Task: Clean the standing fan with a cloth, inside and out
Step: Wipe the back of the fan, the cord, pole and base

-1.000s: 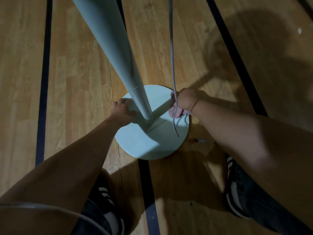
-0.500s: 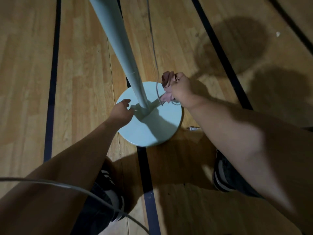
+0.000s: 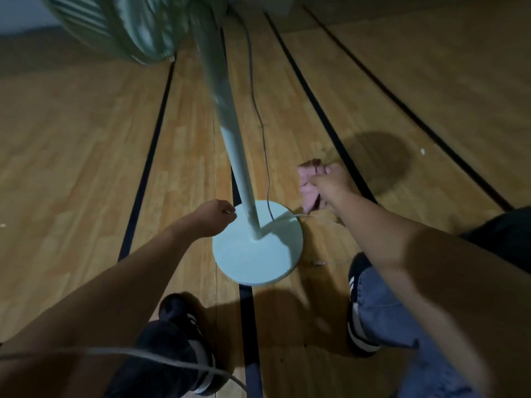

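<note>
The pale green standing fan has a round base (image 3: 253, 262) on the wooden floor, a pole (image 3: 235, 156) rising up and a blurred grille head (image 3: 115, 27) at the top left. My right hand (image 3: 333, 185) grips a crumpled pink cloth (image 3: 309, 185), held off the base to its upper right. My left hand (image 3: 212, 216) hovers by the left rim of the base, near the foot of the pole, fingers loosely curled and holding nothing.
A thin power cord (image 3: 260, 122) hangs beside the pole down to the base. Another grey cable (image 3: 161, 360) crosses the lower left over my shoe (image 3: 184, 340). My other shoe (image 3: 359, 305) stands right of the base. Black lines run along the floor.
My right hand has lifted the cloth away from the base toward the right. The view has pulled back and tilted up, bringing the fan head into sight. My left hand stays by the base.
</note>
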Motion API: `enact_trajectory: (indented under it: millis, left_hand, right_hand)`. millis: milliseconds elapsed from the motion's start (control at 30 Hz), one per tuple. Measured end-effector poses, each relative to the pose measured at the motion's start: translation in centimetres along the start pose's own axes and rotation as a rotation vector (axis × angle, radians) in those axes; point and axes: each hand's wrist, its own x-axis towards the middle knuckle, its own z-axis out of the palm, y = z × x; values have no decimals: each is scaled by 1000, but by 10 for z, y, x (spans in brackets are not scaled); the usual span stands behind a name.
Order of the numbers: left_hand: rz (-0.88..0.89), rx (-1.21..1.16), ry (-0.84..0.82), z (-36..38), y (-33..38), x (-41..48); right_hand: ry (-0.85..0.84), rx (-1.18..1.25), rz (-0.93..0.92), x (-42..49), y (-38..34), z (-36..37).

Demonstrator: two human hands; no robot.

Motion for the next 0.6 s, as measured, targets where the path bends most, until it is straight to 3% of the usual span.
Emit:
enact_trajectory:
  millis: [133, 300, 433, 600]
  left_hand:
    - [80, 49, 69, -54, 27, -44]
    - [158, 8, 174, -99, 49, -98]
    - [231, -281, 191, -111, 59, -132]
    - [320, -719, 94, -102, 74, -169]
  right_hand:
    - [-73, 54, -34, -34, -41, -27]
    - [-139, -76, -273, -80, -75, -41]
    - [-166, -295, -535, -123, -100, -43]
    - [-339, -224, -711, -177, -106, -43]
